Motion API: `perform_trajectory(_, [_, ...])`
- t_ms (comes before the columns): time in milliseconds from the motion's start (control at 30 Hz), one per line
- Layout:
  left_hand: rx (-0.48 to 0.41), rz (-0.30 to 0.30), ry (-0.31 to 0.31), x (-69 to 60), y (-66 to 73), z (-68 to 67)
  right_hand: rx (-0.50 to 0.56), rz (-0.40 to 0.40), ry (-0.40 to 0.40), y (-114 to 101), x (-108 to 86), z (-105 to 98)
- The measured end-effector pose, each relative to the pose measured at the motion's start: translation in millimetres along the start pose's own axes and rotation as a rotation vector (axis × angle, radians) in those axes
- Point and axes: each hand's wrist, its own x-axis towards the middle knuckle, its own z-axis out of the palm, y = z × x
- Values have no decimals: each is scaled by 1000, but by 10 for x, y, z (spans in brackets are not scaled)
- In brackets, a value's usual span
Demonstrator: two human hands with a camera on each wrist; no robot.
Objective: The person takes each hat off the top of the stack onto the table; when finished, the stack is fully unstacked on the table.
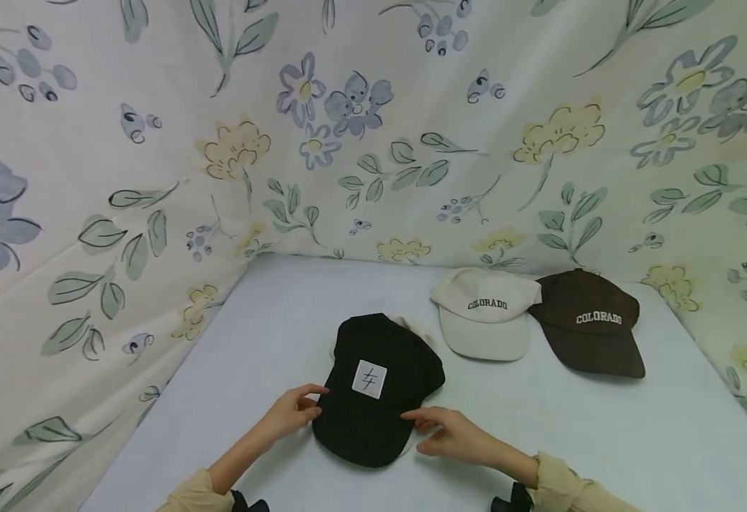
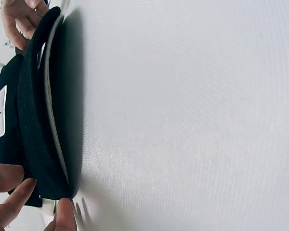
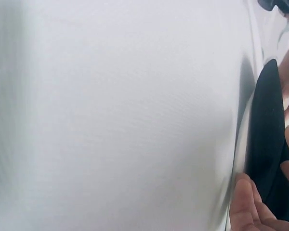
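Observation:
A black baseball cap (image 1: pixel 367 427) with a white square patch (image 1: pixel 369 379) lies on a light-coloured cap (image 1: pixel 410 444), which is mostly hidden and shows only along the edges. My left hand (image 1: pixel 287 414) touches the left side of the black brim, thumb and fingertips at its edge. On the brim's right side my right hand (image 1: pixel 453 435) rests a fingertip on top, while its thumb is low beside the pale brim. From the left wrist, a thin gap shows between the black brim (image 2: pixel 38 125) and the pale one (image 2: pixel 53 106).
A cream cap (image 1: pixel 485 334) lettered COLORADO sits at the back right of the white table (image 1: pixel 271 313). Overlapping its right edge is a dark brown cap (image 1: pixel 591 348) with the same lettering. Flower-patterned cloth (image 1: pixel 373 206) stands around the table's back and sides.

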Motion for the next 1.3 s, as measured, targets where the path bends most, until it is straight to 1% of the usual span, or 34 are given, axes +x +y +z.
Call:
perform_trajectory(100, [-37, -30, -19, -4, -10, 15, 16, -11, 9, 16, -17, 24])
perform_trajectory(200, [-84, -62, -28, -14, -22, 17, 27, -3, 18, 26, -35, 39])
perform_trajectory(300, [-150, -87, -47, -28, -32, 0, 32, 13, 27, 27, -50, 48])
perform_trajectory(467, [-258, -137, -79, -43, -32, -43, 11, -1, 68, -2, -59, 50])
perform_trajectory(567, [-300, -153, -85, -41, -33, -58, -10, -16, 102, -35, -60, 52])
perform_trajectory(633, [-315, -146, -89, -40, -32, -64, -13, -19, 123, -59, -58, 56])
perform_trajectory(800, [-281, -98, -73, -55, 24, -72, -44, -12, 191, -106, -62, 67])
perform_trajectory(933, [-235, -85, -42, -86, 102, -62, -83, -7, 262, -155, -67, 57])
perform_trajectory(1067, [-202, -72, -23, -108, 164, -48, -132, -35, 321, -209, -73, 27])
perform_trajectory(1167, [-176, -58, -12, -111, 198, -44, -171, -60, 346, -247, -84, -1])
perform_trajectory(1300, [-142, -29, 8, -114, 252, -45, -198, -97, 371, -313, -94, -58])
